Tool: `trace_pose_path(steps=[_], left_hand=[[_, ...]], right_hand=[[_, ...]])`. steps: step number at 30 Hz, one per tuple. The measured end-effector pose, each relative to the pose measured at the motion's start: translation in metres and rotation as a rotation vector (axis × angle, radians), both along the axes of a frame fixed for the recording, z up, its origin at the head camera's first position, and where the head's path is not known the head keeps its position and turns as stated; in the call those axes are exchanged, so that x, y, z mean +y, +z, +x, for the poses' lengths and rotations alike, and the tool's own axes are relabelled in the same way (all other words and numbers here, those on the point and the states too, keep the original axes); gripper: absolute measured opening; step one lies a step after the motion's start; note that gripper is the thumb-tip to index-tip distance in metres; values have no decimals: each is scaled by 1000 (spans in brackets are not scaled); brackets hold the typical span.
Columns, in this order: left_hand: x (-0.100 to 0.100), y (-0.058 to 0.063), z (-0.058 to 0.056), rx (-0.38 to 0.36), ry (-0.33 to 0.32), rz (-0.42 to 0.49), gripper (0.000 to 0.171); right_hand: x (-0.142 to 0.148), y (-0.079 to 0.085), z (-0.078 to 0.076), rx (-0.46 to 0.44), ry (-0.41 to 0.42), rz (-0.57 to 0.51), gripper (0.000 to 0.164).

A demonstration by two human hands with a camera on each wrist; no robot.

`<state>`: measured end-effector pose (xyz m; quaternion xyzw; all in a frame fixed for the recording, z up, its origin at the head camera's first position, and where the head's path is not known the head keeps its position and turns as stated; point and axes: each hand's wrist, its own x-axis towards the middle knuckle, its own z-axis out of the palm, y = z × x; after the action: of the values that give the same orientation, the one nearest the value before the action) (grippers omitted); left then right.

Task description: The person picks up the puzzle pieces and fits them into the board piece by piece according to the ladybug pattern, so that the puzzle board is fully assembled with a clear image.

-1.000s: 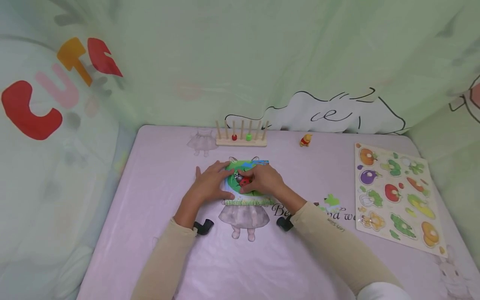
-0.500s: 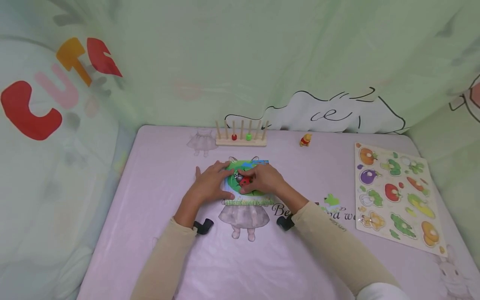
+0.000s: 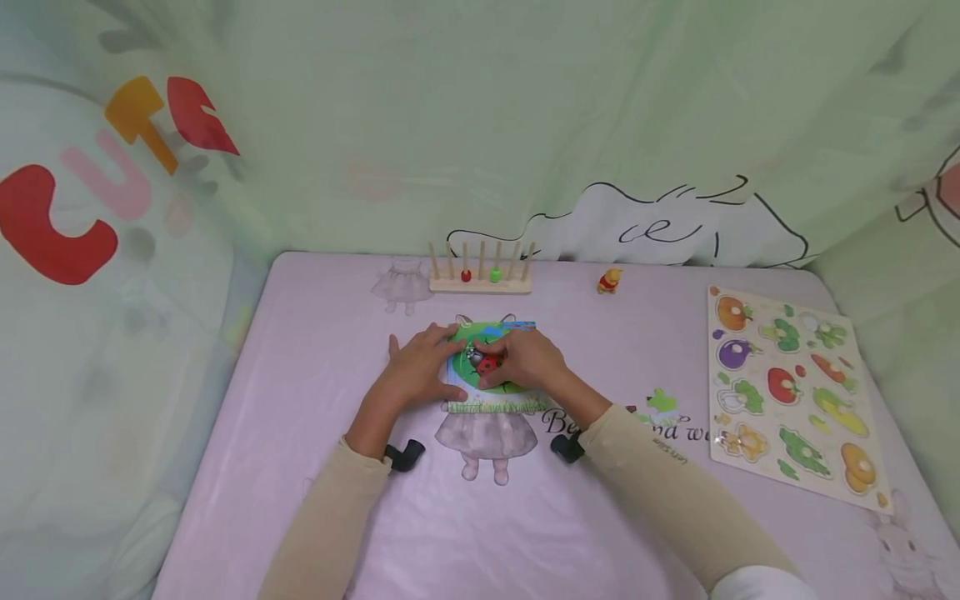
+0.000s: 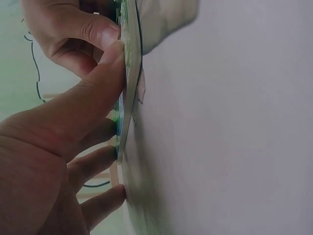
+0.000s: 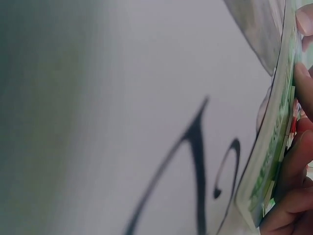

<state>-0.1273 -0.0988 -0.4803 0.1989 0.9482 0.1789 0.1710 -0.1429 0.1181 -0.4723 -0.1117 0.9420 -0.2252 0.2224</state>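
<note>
A jigsaw puzzle board [image 3: 468,398] with a red ladybug on green lies mid-table. My left hand [image 3: 420,367] steadies its left side, fingers spread over the far corner and thumb at the near edge; in the left wrist view its thumb [image 4: 105,81] presses the board's rim. With thumb and forefinger apart across the ladybug [image 3: 487,362], my right hand [image 3: 532,358] grips a puzzle piece there, and its palm covers the board's right part. Curled fingers [image 5: 296,159] lie close along the board's face in the right wrist view. Loose green puzzle pieces [image 3: 662,402] lie beyond the right forearm.
At the back stand a wooden peg rack [image 3: 480,286] with a red and a green bead and a small yellow bear figure [image 3: 609,281]. A vegetable puzzle board [image 3: 798,467] lies at the right. Black wrist-camera parts [image 3: 406,456] stick out beneath the wrists.
The head view has shifted slightly. Both hands keep their places on the puzzle board, with little visible movement.
</note>
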Motion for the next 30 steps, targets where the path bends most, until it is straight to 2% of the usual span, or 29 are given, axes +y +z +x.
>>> trace_pose_path(steps=[7,14,17,23,26,30], left_hand=[[-2,0,0,12,-12,-4,88],[-1,0,0,12,-15,-8,87],[0,-1,0,13,-18,-9,86],[0,0,0,7,-5,-2,86],[0,-1,-1,-4,8,-5,85],[0,-2,-2,-19,14,-16,86]], right_hand=[[-1,-1,0,14,-16,17,70],[0,0,2,17,2,14,70],[4,1,3,9,36,-21,71],[21,4,2,12,174,-158,66],[31,6,5,16,186,-221,57],[47,10,10,31,154,-270,47]])
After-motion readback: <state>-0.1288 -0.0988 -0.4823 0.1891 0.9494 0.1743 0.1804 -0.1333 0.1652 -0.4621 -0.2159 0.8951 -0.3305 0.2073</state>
